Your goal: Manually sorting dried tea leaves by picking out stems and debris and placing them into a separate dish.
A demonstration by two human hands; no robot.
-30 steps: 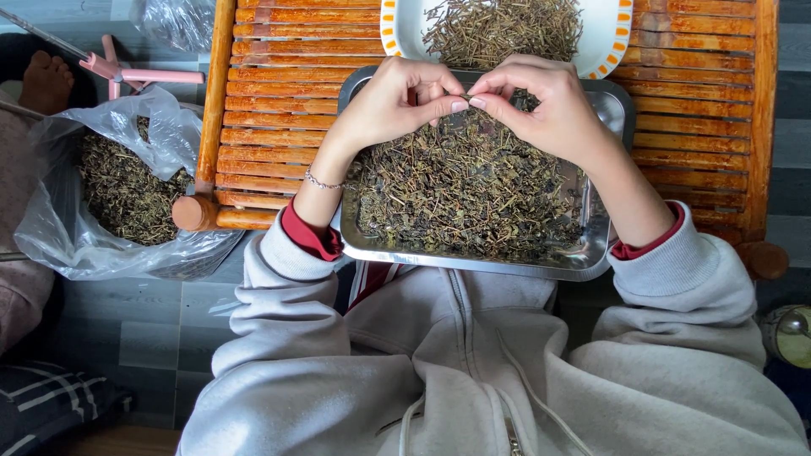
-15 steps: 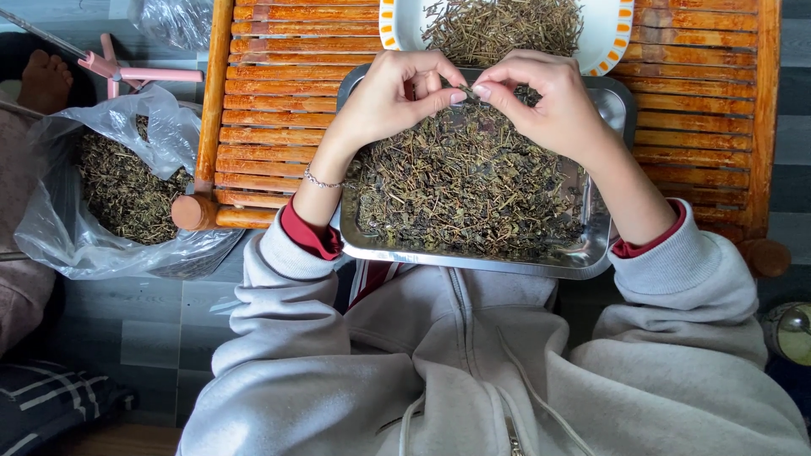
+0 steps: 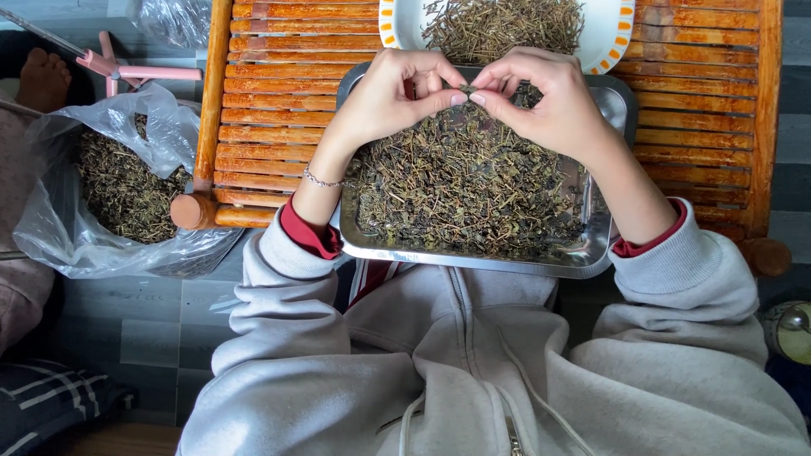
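Observation:
A metal tray (image 3: 473,260) full of dried green-brown herb leaves and stems (image 3: 465,186) rests on a slatted wooden table (image 3: 270,93). Over the tray's far end, my left hand (image 3: 397,93) and my right hand (image 3: 541,101) meet fingertip to fingertip, pinching one small herb sprig (image 3: 466,89) between thumbs and forefingers. A thin bracelet circles my left wrist. Beyond the hands stands a white plate (image 3: 617,34) with an orange-patterned rim, heaped with picked stems.
A clear plastic bag (image 3: 110,186) holding more dried herb sits on the grey floor at the left. A pink stand (image 3: 127,72) and another person's bare foot (image 3: 42,80) lie at the upper left. A round metal object (image 3: 790,329) is at the right edge.
Both hands have stayed together over the tray, shifting slightly toward the plate while the fingertips work the sprig. Nothing else has moved.

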